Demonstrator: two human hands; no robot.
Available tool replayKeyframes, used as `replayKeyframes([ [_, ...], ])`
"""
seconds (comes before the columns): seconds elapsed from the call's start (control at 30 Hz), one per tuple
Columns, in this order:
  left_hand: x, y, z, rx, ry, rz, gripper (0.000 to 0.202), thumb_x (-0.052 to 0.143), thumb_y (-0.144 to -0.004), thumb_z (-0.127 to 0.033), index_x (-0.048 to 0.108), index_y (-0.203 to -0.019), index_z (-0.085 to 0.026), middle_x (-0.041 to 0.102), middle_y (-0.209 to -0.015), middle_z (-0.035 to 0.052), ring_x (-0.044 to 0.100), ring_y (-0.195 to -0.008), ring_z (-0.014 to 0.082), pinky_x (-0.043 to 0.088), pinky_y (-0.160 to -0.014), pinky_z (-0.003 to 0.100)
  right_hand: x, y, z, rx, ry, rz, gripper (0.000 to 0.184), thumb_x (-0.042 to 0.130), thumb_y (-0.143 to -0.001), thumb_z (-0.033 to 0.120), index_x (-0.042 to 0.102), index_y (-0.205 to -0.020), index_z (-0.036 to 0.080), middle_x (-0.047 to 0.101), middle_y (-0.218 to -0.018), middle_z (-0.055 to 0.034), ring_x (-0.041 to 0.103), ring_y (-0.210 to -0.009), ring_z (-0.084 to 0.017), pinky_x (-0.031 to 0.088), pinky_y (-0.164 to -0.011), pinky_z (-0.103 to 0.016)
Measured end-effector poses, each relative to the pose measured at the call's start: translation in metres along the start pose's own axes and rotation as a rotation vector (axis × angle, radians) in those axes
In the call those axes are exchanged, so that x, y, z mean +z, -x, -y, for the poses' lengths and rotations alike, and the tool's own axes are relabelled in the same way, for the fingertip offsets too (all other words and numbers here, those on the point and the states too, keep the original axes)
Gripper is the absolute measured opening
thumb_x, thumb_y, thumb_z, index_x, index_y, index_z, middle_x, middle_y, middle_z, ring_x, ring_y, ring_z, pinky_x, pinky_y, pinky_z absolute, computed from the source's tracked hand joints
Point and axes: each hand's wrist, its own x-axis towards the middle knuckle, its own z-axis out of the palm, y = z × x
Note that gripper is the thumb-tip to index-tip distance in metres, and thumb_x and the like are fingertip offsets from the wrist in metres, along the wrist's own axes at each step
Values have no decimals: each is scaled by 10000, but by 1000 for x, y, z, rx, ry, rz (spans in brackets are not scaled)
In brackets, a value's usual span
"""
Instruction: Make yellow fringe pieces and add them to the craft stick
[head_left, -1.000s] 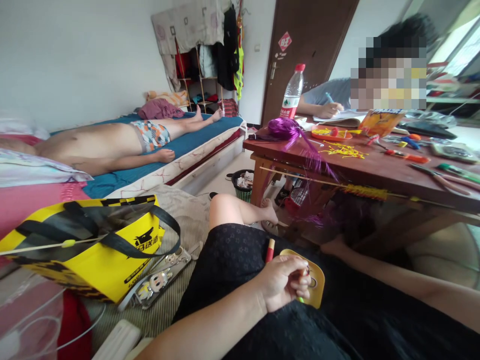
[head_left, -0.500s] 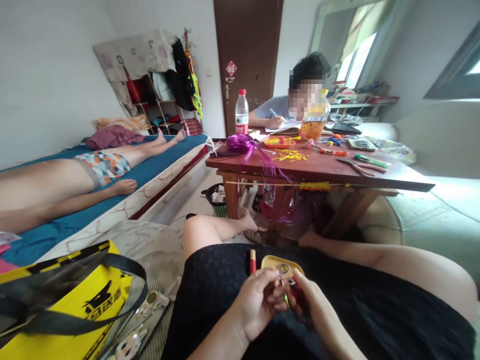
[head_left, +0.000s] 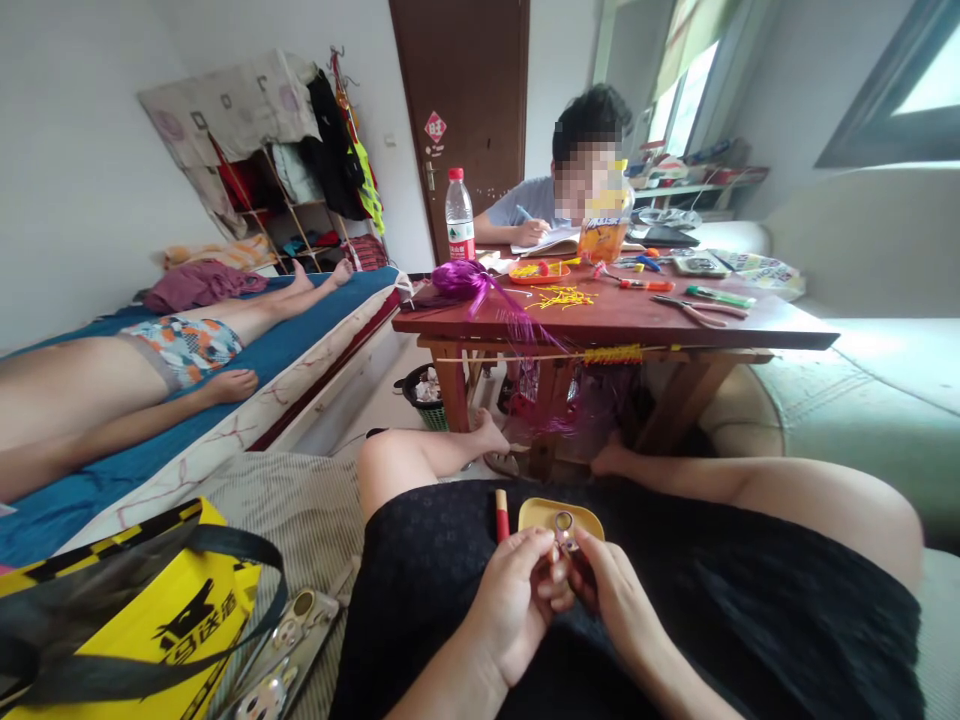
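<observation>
My left hand [head_left: 517,590] is closed, its thumb and forefinger pinching the lower end of a small metallic ring piece [head_left: 564,522]. My right hand [head_left: 616,592] meets it from the other side, fingertips closed on the same piece. The part between my fingertips is too small and covered to make out. Behind my fingers, a shallow yellow tray [head_left: 538,509] rests on my lap over black cloth. Left of the tray lies a red stick with a tan end [head_left: 502,518].
Ahead stands a wooden table [head_left: 480,322] with purple ribbon [head_left: 466,280], yellow strips [head_left: 561,298], pliers [head_left: 697,310], a water bottle [head_left: 459,215] and a writing person [head_left: 499,222]. At left are a yellow bag [head_left: 142,610], phone cases [head_left: 296,625] and a person lying on a bed [head_left: 334,350].
The view has shifted, so the table sits further left and higher. Both hands stay together at the ring piece. Red and green bits glimpsed under my right fingers no longer show.
</observation>
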Motion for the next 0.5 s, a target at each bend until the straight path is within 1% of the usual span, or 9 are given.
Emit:
replayKeyframes([
  [0.1,1,0,1,8,11,-11,263,685,-625,-279,480,-565,-126,455,-463,-39,299,-405,29,225,-447,187,0,1,0,-1,-4,-5,496,519,-619,645,431,-453,186,334,-420,49,285,-377,-78,245,-379,-212],
  [0.33,2,0,3,10,23,-36,275,697,-616,-275,474,-559,-124,452,-457,-37,310,-400,28,226,-442,188,-1,1,1,-8,7,15,487,517,-639,625,475,-467,171,400,-439,28,356,-398,-91,291,-394,-210],
  [0.5,2,0,2,11,26,-39,281,707,-605,-275,477,-551,-122,461,-451,-32,311,-393,27,225,-436,186,-2,1,0,-10,1,20,500,514,-637,640,461,-461,175,425,-442,22,398,-403,-102,323,-407,-213],
])
